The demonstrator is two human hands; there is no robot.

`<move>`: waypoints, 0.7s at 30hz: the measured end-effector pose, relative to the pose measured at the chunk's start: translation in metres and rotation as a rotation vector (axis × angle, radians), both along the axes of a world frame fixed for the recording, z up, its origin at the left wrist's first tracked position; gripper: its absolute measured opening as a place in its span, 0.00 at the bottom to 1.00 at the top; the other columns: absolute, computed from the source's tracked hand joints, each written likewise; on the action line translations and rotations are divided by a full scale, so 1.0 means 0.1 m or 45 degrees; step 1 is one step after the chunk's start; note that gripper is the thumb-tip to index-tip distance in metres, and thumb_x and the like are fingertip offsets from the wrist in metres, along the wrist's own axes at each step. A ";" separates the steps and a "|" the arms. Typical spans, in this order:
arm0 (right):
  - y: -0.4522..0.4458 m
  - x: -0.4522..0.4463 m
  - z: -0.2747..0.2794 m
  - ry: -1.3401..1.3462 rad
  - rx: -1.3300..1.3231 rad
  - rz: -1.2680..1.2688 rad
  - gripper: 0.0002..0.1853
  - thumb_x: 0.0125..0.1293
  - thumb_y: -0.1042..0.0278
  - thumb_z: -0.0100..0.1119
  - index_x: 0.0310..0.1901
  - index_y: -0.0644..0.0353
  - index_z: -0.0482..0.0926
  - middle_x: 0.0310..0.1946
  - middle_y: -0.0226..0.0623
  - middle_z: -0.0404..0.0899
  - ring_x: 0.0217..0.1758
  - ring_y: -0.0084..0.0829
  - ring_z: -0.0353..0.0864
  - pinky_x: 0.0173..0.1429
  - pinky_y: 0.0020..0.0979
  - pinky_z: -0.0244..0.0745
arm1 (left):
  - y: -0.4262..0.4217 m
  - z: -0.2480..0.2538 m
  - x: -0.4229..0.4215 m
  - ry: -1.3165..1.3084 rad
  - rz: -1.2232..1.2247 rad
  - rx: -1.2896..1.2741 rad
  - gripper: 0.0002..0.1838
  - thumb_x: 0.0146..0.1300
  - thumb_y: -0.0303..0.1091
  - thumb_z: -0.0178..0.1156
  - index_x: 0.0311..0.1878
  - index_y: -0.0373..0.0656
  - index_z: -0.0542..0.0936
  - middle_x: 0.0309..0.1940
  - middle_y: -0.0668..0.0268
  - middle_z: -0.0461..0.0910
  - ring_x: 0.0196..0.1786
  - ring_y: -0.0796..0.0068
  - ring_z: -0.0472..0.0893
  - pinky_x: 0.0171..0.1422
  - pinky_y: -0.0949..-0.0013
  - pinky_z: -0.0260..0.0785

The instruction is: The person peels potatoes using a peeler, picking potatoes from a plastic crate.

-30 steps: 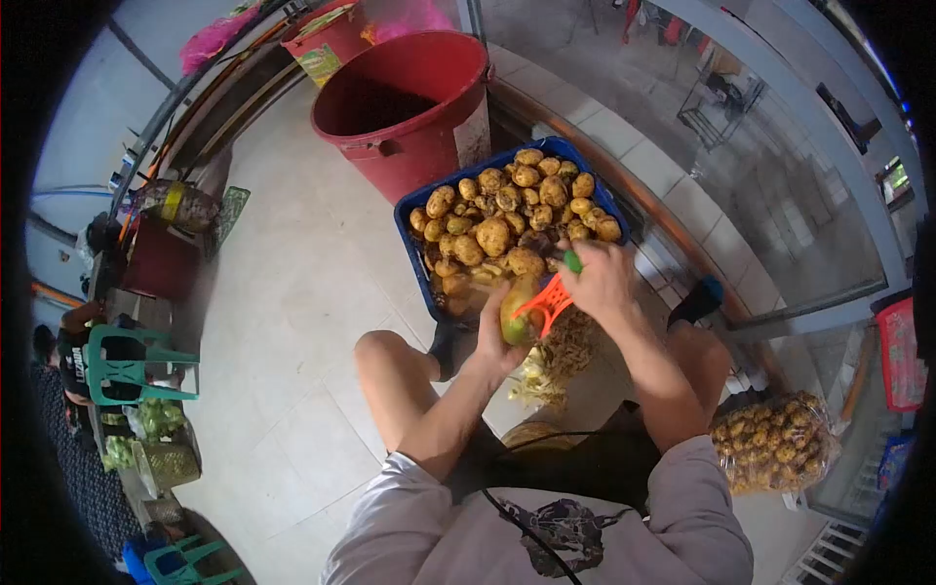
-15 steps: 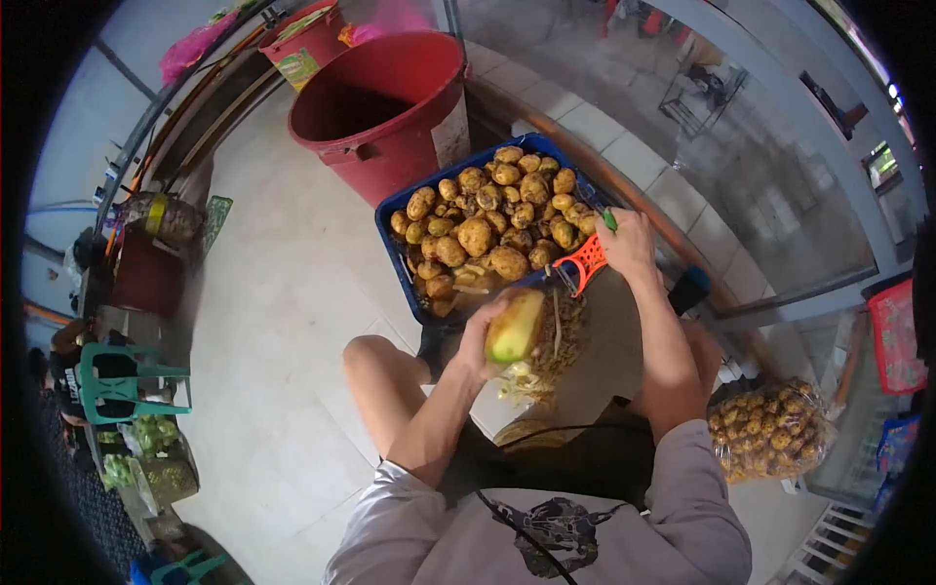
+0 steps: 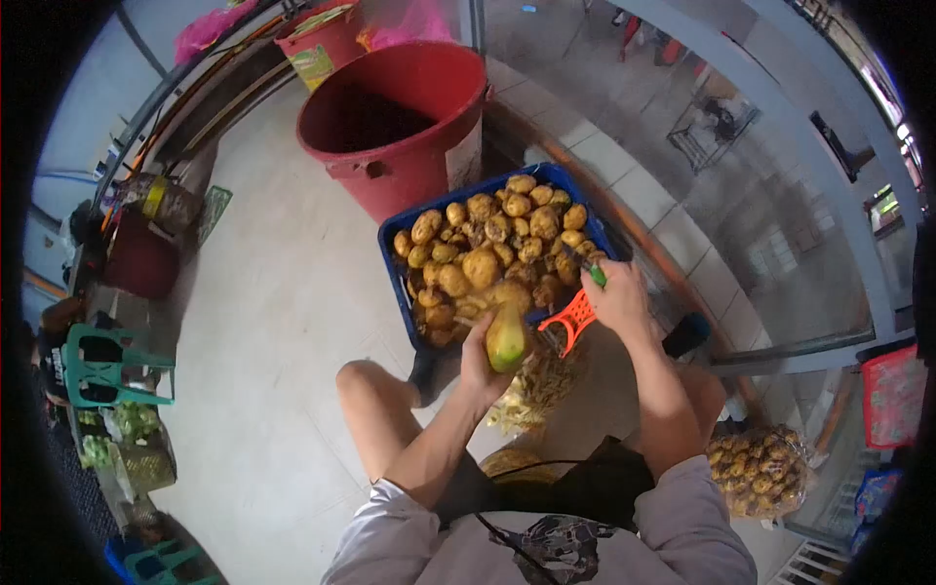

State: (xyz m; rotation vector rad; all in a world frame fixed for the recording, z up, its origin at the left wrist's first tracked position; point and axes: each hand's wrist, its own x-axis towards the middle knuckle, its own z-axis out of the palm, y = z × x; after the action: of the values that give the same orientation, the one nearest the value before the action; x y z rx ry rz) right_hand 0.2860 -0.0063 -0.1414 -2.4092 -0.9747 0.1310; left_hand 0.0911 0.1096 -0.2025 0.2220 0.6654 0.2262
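A partly peeled potato (image 3: 508,338), greenish at its near end, is gripped in my left hand (image 3: 478,359). My right hand (image 3: 622,297) is closed around an orange peeler (image 3: 571,320), whose head sits just right of the potato, apart from it. Something with a green handle (image 3: 597,276) and a dark, thin blade-like end also sticks out of my right fist. Beyond both hands lies a blue crate (image 3: 398,292) filled with unpeeled, dirt-marked potatoes (image 3: 480,264). Below the potato, peelings (image 3: 536,395) are heaped between my legs.
A large red bucket (image 3: 390,146) stands behind the crate, with a smaller red bucket (image 3: 327,44) farther back. On my right is a clear bag of potatoes (image 3: 759,471). A green plastic chair (image 3: 112,366) is at far left. Glass panels (image 3: 741,195) run along the right.
My left hand has turned the potato, which now points more upright. The right hand has shifted slightly down, and the peeler has moved a little away from the crate. The view has tilted slightly.
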 end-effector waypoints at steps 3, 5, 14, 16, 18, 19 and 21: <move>0.01 0.03 0.13 0.018 0.009 0.002 0.16 0.60 0.56 0.62 0.29 0.64 0.80 0.25 0.53 0.80 0.32 0.56 0.80 0.39 0.51 0.73 | 0.04 -0.02 0.04 0.086 0.064 -0.022 0.22 0.70 0.53 0.47 0.53 0.45 0.76 0.43 0.63 0.80 0.44 0.66 0.80 0.48 0.61 0.72; 0.03 0.00 0.16 -0.031 0.098 0.055 0.16 0.59 0.56 0.63 0.28 0.63 0.80 0.26 0.52 0.80 0.33 0.56 0.80 0.39 0.51 0.73 | 0.08 -0.02 0.00 0.021 0.009 -0.016 0.22 0.70 0.54 0.49 0.53 0.46 0.76 0.42 0.64 0.80 0.42 0.69 0.79 0.46 0.64 0.71; -0.09 -0.24 -0.13 -0.073 0.231 -0.006 0.12 0.58 0.61 0.62 0.28 0.63 0.78 0.24 0.50 0.78 0.32 0.57 0.76 0.37 0.48 0.71 | -0.08 -0.01 -0.20 0.014 -0.001 0.023 0.23 0.68 0.57 0.53 0.52 0.48 0.76 0.41 0.66 0.79 0.41 0.70 0.79 0.44 0.63 0.73; -0.15 -0.34 -0.14 -0.023 0.220 0.001 0.12 0.57 0.61 0.63 0.29 0.63 0.78 0.24 0.49 0.78 0.32 0.56 0.77 0.36 0.48 0.72 | -0.16 -0.09 -0.21 0.002 -0.008 0.051 0.23 0.68 0.57 0.52 0.52 0.48 0.76 0.41 0.66 0.79 0.41 0.70 0.79 0.44 0.62 0.73; -0.22 -0.47 -0.07 0.023 0.215 -0.016 0.12 0.57 0.61 0.63 0.29 0.62 0.78 0.23 0.48 0.78 0.32 0.55 0.78 0.36 0.47 0.72 | -0.25 -0.14 -0.17 0.025 -0.092 0.141 0.22 0.69 0.56 0.51 0.51 0.48 0.76 0.41 0.67 0.80 0.41 0.69 0.79 0.44 0.62 0.73; -0.24 -0.55 0.04 -0.019 0.228 0.011 0.11 0.56 0.61 0.64 0.30 0.61 0.78 0.24 0.47 0.79 0.32 0.53 0.79 0.36 0.47 0.72 | -0.31 -0.17 -0.14 0.021 -0.102 0.131 0.22 0.69 0.56 0.51 0.51 0.48 0.76 0.41 0.67 0.80 0.41 0.69 0.79 0.44 0.62 0.73; -0.26 -0.60 0.09 -0.072 0.236 0.026 0.11 0.55 0.62 0.65 0.30 0.60 0.79 0.24 0.45 0.80 0.32 0.52 0.79 0.36 0.46 0.73 | -0.40 -0.22 -0.05 0.087 -0.079 0.178 0.21 0.70 0.56 0.50 0.51 0.49 0.76 0.43 0.67 0.81 0.42 0.69 0.80 0.44 0.63 0.73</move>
State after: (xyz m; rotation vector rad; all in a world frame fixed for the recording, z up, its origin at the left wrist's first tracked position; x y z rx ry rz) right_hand 0.2264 -0.0325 -0.1325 -2.2448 -0.9913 -0.0202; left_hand 0.0861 0.0692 -0.2248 0.3854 0.7099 0.2062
